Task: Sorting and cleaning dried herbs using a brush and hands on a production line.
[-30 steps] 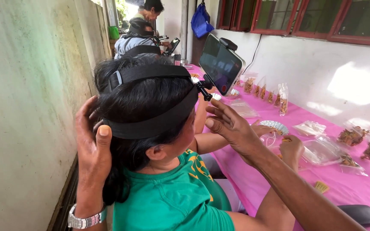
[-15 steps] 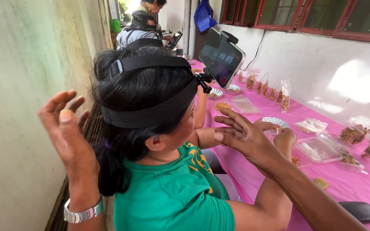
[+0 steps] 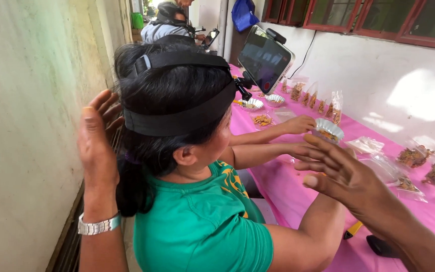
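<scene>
- Left hand [image 3: 95,138], fingers apart, left of frame, just behind the co-worker's black head strap [image 3: 182,118].
- Right hand [image 3: 346,174], fingers spread, empty, lower right above the pink bench [image 3: 298,194].

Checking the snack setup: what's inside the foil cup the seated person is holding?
The foil cup holds a little brownish snack, seen just above its rim. How deep it goes is hidden by the cup's pleated wall and the seated person's hand beside it.

Both hands hang open on either side of a seated co-worker's head: the left hand [image 3: 95,143] behind the black head strap [image 3: 179,118], the right hand [image 3: 341,174] in front. That co-worker holds a foil cup [image 3: 328,130] over the pink bench [image 3: 298,194], with a mounted phone [image 3: 265,58] above.
</scene>
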